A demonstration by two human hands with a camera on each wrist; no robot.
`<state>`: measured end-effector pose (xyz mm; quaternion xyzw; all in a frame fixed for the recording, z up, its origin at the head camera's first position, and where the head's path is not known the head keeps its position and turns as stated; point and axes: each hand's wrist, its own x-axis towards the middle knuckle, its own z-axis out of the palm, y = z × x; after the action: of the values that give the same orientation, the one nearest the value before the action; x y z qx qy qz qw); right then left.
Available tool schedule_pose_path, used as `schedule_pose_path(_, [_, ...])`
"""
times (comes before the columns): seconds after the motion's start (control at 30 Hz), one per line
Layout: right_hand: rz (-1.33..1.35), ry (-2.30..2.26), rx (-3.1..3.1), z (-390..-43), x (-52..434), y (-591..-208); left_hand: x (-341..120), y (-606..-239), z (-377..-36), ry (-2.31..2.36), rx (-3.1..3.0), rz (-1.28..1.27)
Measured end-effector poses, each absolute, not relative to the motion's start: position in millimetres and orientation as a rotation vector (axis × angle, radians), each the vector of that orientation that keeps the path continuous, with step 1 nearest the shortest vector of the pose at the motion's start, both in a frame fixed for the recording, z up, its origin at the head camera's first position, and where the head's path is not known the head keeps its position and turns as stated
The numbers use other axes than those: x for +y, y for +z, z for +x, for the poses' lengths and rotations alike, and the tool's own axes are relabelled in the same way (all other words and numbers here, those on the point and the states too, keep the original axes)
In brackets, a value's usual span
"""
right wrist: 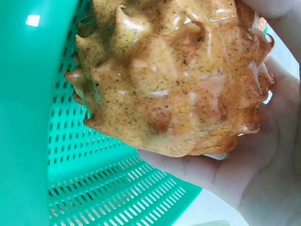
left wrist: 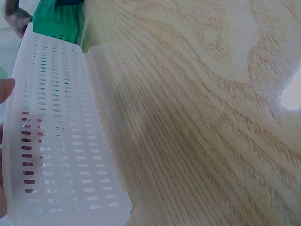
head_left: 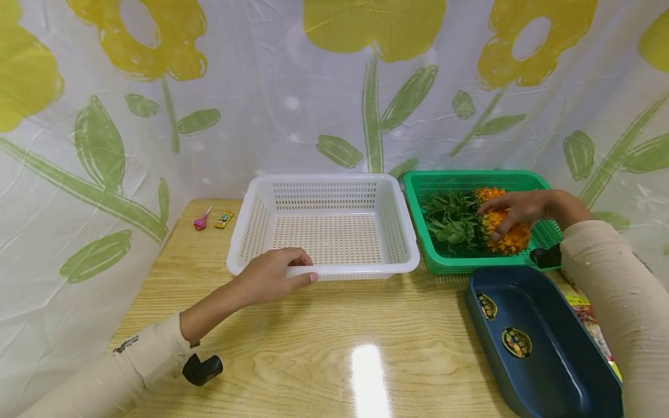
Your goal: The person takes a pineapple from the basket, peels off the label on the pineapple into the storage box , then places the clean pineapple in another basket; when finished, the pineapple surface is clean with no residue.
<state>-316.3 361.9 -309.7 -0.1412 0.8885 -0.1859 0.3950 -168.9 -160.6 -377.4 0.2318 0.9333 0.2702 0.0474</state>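
Observation:
My right hand [head_left: 517,210] grips a spiky orange pineapple [head_left: 512,237] inside the green basket [head_left: 522,262]. Its leafy green crown [head_left: 452,223] points left. In the right wrist view the glossy, speckled pineapple [right wrist: 164,89] fills the middle, with fingers curled round its side and end. My left hand [head_left: 274,276] holds the near rim of a white basket [head_left: 366,269], fingers over the rim and thumb along the front. The white basket has a bare slotted floor. In the left wrist view, the basket's slotted wall [left wrist: 61,132] stands on the table, and only parts of the hand show.
A lollipop [head_left: 201,222] and a small yellow wrapped candy [head_left: 223,219] lie left of the white basket. At the front right stands a dark blue tub [head_left: 549,342] with round stickers. Colourful packaging [head_left: 590,319] lies partly hidden beyond it. A flowered curtain [head_left: 251,104] hangs behind the wooden table [head_left: 292,354].

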Motion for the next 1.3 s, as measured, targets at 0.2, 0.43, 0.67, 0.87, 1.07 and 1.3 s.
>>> schedule_pose_path(0.2, [-0.352, -0.465, 2.248, -316.0, 362.9, -311.9, -160.8, -377.8, -168.9, 0.827, 2.845, 0.708])
schedule_pose_path(0.43, [-0.334, -0.446, 2.216, -316.2, 365.3, -313.3, -160.6, -377.7, -168.9, 0.834, 2.842, 0.712])
schedule_pose_path(0.67, [-0.333, -0.451, 2.201, -317.8, 365.5, -311.7, -160.4, -377.5, -169.2, 0.835, 2.844, 0.715])
schedule_pose_path(0.87, [-0.327, -0.451, 2.222, -317.2, 365.0, -310.8, -160.3, -377.6, -169.4, 0.837, 2.842, 0.714])
schedule_pose_path(1.07, [-0.327, -0.420, 2.223, -315.5, 368.7, -309.0, -160.0, -376.3, -169.0, 0.831, 2.843, 0.725])
schedule_pose_path(1.3, [-0.318, -0.423, 2.224, -313.0, 368.5, -309.4, -160.9, -376.2, -168.3, 0.822, 2.845, 0.727])
